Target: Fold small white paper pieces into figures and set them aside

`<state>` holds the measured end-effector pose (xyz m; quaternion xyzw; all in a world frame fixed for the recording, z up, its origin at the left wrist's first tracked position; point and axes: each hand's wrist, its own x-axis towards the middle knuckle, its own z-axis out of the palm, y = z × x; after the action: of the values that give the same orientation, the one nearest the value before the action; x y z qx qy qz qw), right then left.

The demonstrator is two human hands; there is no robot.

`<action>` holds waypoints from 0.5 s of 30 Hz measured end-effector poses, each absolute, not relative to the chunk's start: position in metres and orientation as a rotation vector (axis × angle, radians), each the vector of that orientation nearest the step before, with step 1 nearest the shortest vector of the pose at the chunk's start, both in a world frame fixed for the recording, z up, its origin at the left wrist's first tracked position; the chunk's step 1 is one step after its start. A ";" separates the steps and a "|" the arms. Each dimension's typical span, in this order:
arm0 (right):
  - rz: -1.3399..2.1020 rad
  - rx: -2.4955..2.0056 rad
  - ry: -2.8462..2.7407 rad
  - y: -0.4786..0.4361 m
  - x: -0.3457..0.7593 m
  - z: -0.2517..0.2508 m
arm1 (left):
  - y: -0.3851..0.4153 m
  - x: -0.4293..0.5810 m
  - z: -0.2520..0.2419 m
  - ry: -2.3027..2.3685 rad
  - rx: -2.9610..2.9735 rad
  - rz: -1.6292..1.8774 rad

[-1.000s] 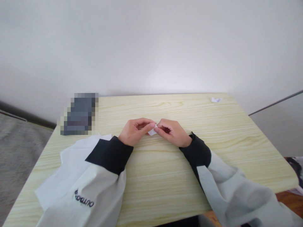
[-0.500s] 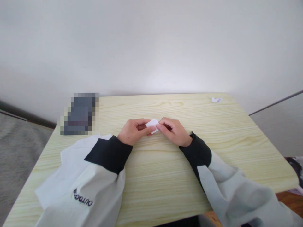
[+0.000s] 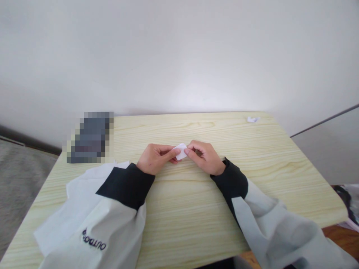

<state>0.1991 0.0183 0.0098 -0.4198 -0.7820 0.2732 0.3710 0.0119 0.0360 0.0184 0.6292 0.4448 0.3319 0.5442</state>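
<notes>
A small white piece of paper (image 3: 181,153), which looks folded, is held between my two hands just above the table (image 3: 190,209). My left hand (image 3: 157,158) pinches its left side, with the thumb lying on top. From the other side, my right hand (image 3: 204,156) grips the right edge between thumb and curled forefinger. Part of the paper is covered by my thumbs. Larger white paper sheets (image 3: 81,186) lie on the table at the left, partly beneath my left sleeve.
A dark flat object (image 3: 91,136), blurred out, lies at the table's back left corner. Near the back right corner is a small white paper scrap (image 3: 253,119). A pale wall (image 3: 179,56) rises behind the table's far edge.
The small paper has turned slightly between my fingers, and my left thumb has shifted a little left on it. The whole view has moved slightly; both hands keep their hold.
</notes>
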 end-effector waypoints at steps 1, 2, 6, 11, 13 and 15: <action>0.710 -1.067 -2.007 0.018 0.199 0.010 | 0.036 0.012 0.018 1.050 1.515 0.789; 0.716 -1.057 -2.011 0.018 0.199 0.011 | 0.036 0.011 0.018 1.045 1.533 0.791; 0.728 -1.067 -2.016 0.018 0.199 0.011 | 0.034 0.013 0.014 1.062 1.588 0.809; 0.542 -1.144 -2.196 0.024 0.211 0.008 | 0.032 0.015 0.005 1.076 1.915 0.950; 0.406 -1.169 -2.270 0.026 0.217 0.007 | 0.034 0.014 0.002 0.995 2.210 0.990; 0.331 -1.194 -2.300 0.028 0.220 0.005 | 0.038 0.012 -0.001 0.914 2.468 1.017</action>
<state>0.2196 0.0282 0.0053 -0.4411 -0.8498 0.1224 0.2615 0.0116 0.0376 -0.0007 0.8635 0.3198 0.3559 0.1594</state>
